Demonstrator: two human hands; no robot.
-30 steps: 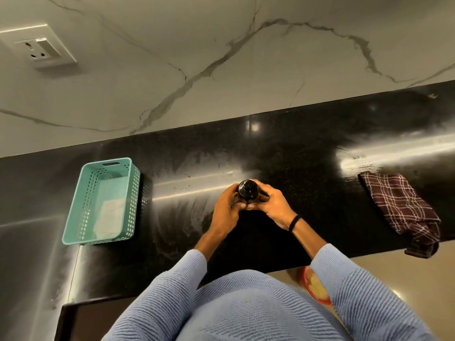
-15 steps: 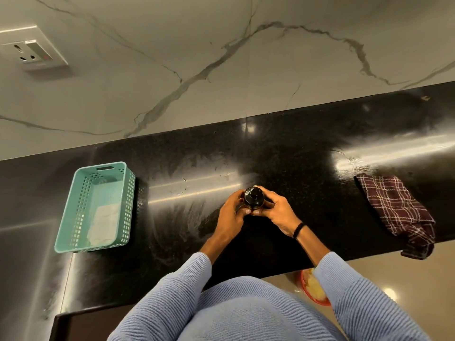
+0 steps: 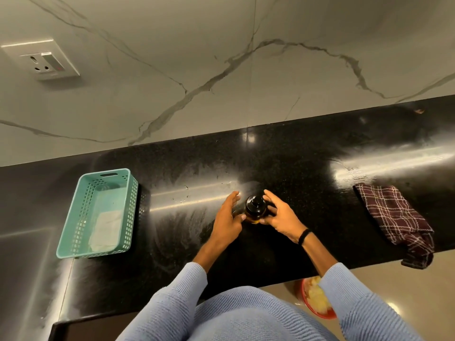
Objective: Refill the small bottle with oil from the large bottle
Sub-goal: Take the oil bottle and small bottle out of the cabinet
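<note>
**Friend:** What's on your far left?

**Me:** A teal basket (image 3: 96, 212) on the black counter (image 3: 295, 156), with something pale and folded lying in it. It stands well apart from my hands, I'd guess so that it stays out of any pouring.

**Friend:** And your hands?

**Me:** My left hand (image 3: 227, 217) is spread open, fingers straight and not gripping. Only the thumb comes close to the base of the dark bottle (image 3: 256, 207). That bottle stands upright on the counter between my hands with its black cap on, and a little amber shows low down. I take it for the small one, and no large bottle is in view. My right hand (image 3: 280, 217) curves loosely round its right side, thumb near the base. Whether it really grips or just steadies the bottle, I can't tell.

**Friend:** Why both hands?

**Me:** The counter is glossy, so I'd rather flank the bottle than risk it tipping. With the cap on, no oil can go in yet.

**Friend:** Anything further right?

**Me:** A red bowl (image 3: 317, 301) sits below the counter edge. Beyond it a checked cloth (image 3: 396, 217) hangs over the edge, probably kept handy for drips.
</note>
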